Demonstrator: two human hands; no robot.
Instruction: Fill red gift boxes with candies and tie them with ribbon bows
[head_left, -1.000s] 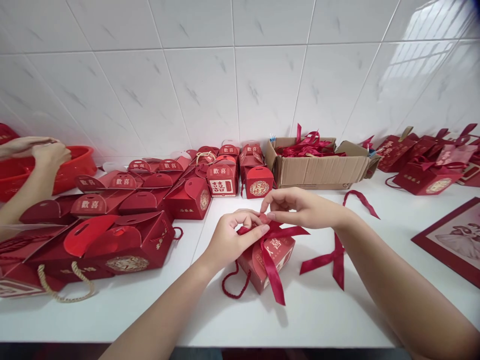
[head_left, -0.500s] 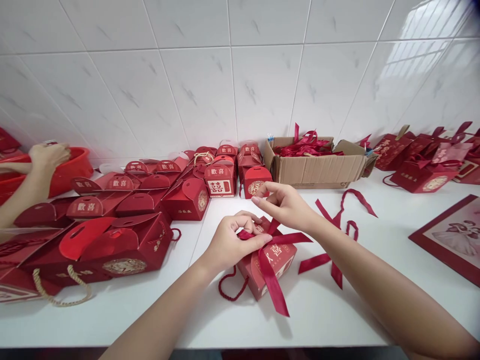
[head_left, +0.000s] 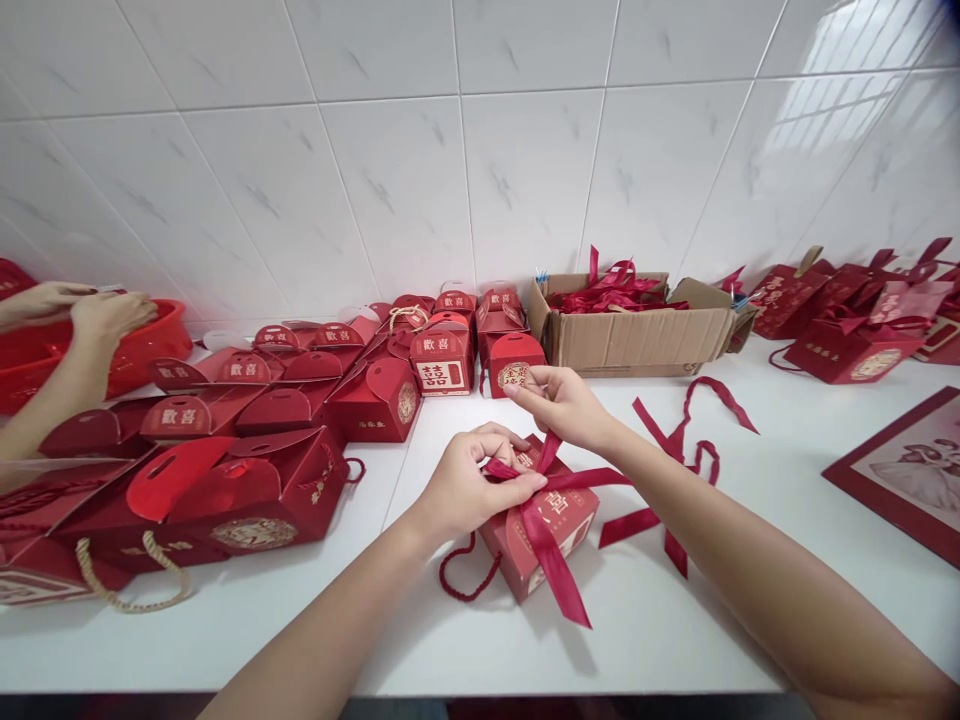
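Observation:
A small red gift box [head_left: 516,555] with pale lettering sits on the white counter before me. Its twisted cord handle [head_left: 469,597] loops out to the left. Across its top lies a dark red satin ribbon [head_left: 553,570], crossed near the middle, with one tail hanging over the front. My left hand [head_left: 461,482] pinches the ribbon at the crossing, thumb forward. Just above and behind, my right hand [head_left: 570,412] is closed, thumb against fingertips, on a ribbon strand rising from the box. The far end of that strand is hidden by the fingers.
Several red gift boxes [head_left: 300,495] crowd the left side. Loose ribbons [head_left: 679,440] lie right of my box. A cardboard box [head_left: 637,340] of ribbons stands against the tiled wall. At far left, another person's hands [head_left: 112,318] are over a red plastic basin [head_left: 169,335].
Both my hands keep their grip on the ribbon, and the raised strand now shows beneath my right hand. At far left, the other person's second hand has come up to the first.

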